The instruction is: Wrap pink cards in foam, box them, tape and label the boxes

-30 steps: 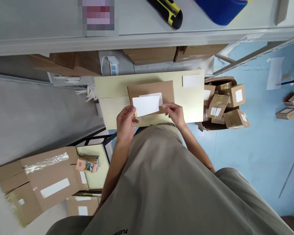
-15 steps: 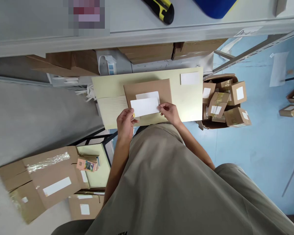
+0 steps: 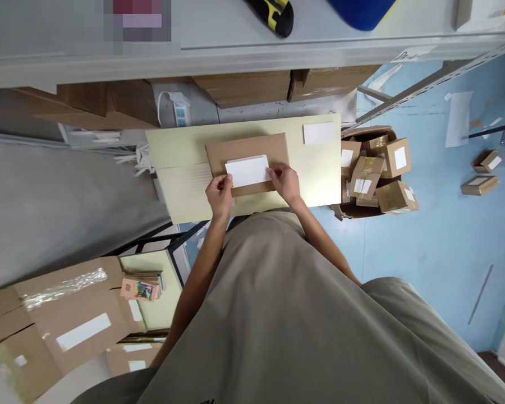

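A white label (image 3: pixel 247 170) lies over the brown cardboard box (image 3: pixel 246 145), almost covering another white label beneath it. Its lower left corner, with a small yellow mark, is pinched between the thumb and fingers of my left hand (image 3: pixel 219 193). At the right end of the same label, my right hand (image 3: pixel 285 180) grips the edge. Whether the label touches the box along its whole length I cannot tell. The box rests on a pale yellow board (image 3: pixel 315 174), where a white paper slip (image 3: pixel 318 133) lies at the top right.
An open carton (image 3: pixel 364 212) holding several small taped boxes stands right of the board. At the lower left are a large flattened carton (image 3: pixel 78 303) and a stack of small packets (image 3: pixel 141 287). A grey shelf (image 3: pixel 219 53) with a black-and-yellow cutter handle (image 3: pixel 280 19) runs across the top.
Both hands have moved the white label up and onto the box, so that it now covers most of the label beneath. The whole view has shifted slightly.
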`<state>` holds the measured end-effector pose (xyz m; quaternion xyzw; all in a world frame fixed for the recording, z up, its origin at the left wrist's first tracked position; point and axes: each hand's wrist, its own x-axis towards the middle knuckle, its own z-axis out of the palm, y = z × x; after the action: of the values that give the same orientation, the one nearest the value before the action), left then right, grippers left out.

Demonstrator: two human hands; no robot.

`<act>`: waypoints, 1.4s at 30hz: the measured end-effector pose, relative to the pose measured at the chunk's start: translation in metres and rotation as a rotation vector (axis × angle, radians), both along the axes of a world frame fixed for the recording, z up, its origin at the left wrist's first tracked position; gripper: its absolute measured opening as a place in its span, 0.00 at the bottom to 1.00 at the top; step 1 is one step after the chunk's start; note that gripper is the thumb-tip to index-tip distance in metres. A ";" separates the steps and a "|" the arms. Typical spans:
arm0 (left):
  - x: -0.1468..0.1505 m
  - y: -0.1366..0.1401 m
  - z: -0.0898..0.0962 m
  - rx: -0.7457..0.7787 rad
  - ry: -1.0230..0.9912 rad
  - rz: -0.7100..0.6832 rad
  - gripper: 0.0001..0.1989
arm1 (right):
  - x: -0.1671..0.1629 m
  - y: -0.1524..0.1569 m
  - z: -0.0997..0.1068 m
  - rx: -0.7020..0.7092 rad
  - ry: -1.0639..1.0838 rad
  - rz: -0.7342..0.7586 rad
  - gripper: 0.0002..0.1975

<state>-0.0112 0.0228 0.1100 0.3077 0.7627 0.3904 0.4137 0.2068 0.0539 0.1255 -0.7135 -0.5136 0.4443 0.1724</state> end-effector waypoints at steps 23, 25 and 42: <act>-0.006 0.008 -0.033 -0.047 0.181 -0.089 0.11 | -0.021 0.011 0.005 -0.111 -0.357 0.087 0.12; -0.006 0.008 -0.034 -0.040 0.185 -0.088 0.11 | -0.019 0.011 0.008 -0.124 -0.358 0.100 0.12; -0.004 0.003 -0.041 0.030 0.156 -0.074 0.09 | -0.040 0.038 0.015 -0.141 -0.392 0.383 0.11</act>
<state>-0.0148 0.0259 0.0690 0.3713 0.7748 0.3613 0.3623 0.1672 0.0918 0.1408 -0.6859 -0.6304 0.3572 -0.0675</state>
